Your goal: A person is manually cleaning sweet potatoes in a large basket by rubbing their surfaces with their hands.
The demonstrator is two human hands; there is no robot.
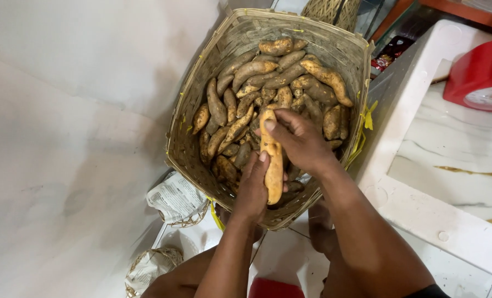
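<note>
Two bare forearms reach up from the bottom edge of the view, over a white tiled floor (284,259) where the person's feet show between them. The left hand (252,190) has its fingers curled under and against the lower end of a long, pale orange sweet potato (272,160), with the thumb pressed on its side. The right hand (300,142) is closed around the upper end of the same sweet potato, thumb tip lying on top near its tip. The sweet potato stands nearly upright between the two hands, held just above the near part of a large woven bamboo basket (193,99).

The basket is filled with a heap of dusty brown sweet potatoes (273,77), lying in every direction. It stands against a plain white wall (75,110) on the left.

Just beside the basket's near left corner lies crumpled newspaper (174,196), with a second crumpled wad (149,265) lower down near the left forearm.

To the right of the basket is a white desk (422,204) with a marble-patterned top. A red weighing scale (480,74) sits at its far right corner.
</note>
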